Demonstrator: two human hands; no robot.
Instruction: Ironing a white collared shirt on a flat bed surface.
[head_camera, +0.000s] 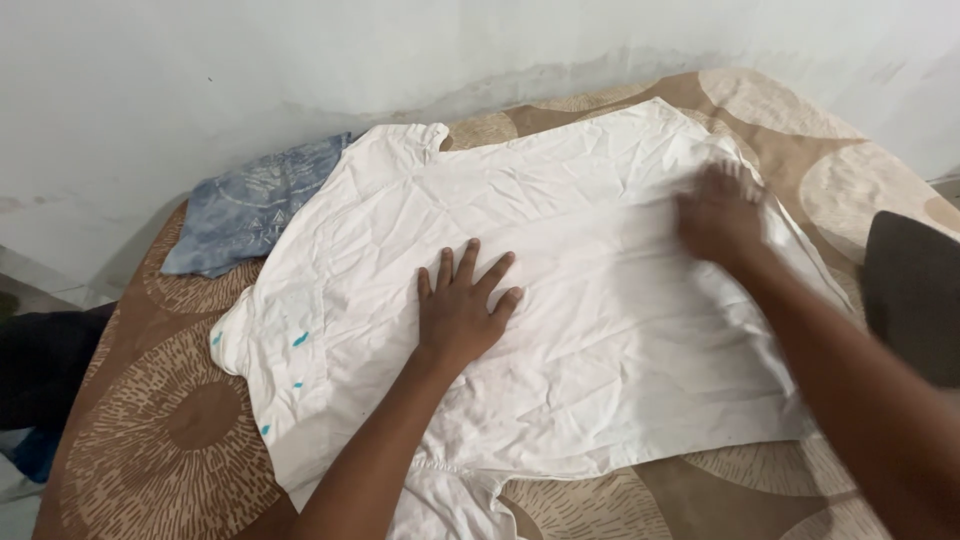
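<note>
A crumpled white shirt with small blue marks on one sleeve lies spread flat across the bed. My left hand rests flat on the middle of the shirt, fingers spread apart. My right hand presses on the shirt's right part, near its edge; it is blurred by motion, palm down, holding nothing that I can see.
A blue patterned garment lies at the bed's far left corner beside the white wall. A dark cushion-like object sits at the right edge. Dark cloth lies on the floor at left. The bedsheet is brown with beige circles.
</note>
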